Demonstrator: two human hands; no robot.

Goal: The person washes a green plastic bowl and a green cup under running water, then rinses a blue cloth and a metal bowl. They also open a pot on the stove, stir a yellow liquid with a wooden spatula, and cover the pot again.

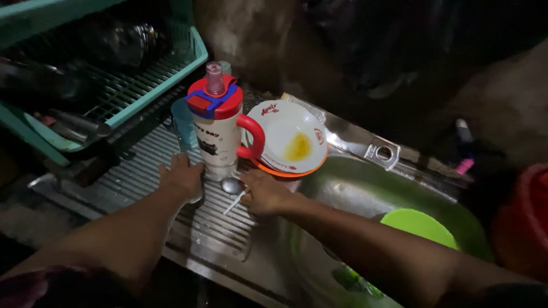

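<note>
Nearest, 2 bare forearms reach over the ribbed drainboard (171, 171) of a steel sink (365, 188). Left hand (181, 178) lies flat, fingers loosely spread, at the base of the mug (220, 128), holding nothing. Right hand (264, 193) rests on the drainboard with fingers curled over a spoon (233, 186); whether it grips the spoon cannot be told. Judged step: gathering used tableware beside the basin. A green bowl (419, 225) sits in the basin. Behind the mug, a white plate (291, 140) with yellow residue. Farthest, a teal rack (142, 80).
</note>
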